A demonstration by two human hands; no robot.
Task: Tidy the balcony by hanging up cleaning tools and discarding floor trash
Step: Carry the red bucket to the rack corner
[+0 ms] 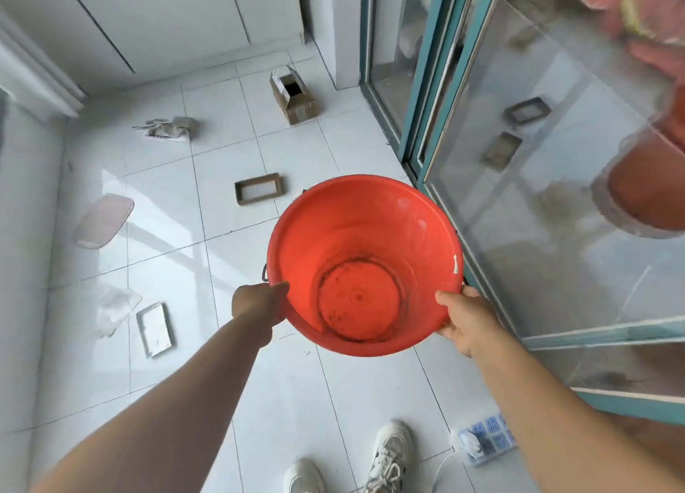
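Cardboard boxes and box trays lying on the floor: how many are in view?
3: an open cardboard box near the far wall, a shallow brown tray just beyond the red bucket, a grey tray at left. Reflections in the glass door excluded.

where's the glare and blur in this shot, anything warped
Head view: sunlight glares off the glossy floor tiles at left; the glass door mirrors the red bucket and the floor trash; the upper right corner is smeared by blur; the wide lens bows the door frame and tile lines. The bucket, left hand and right hand are fairly sharp.
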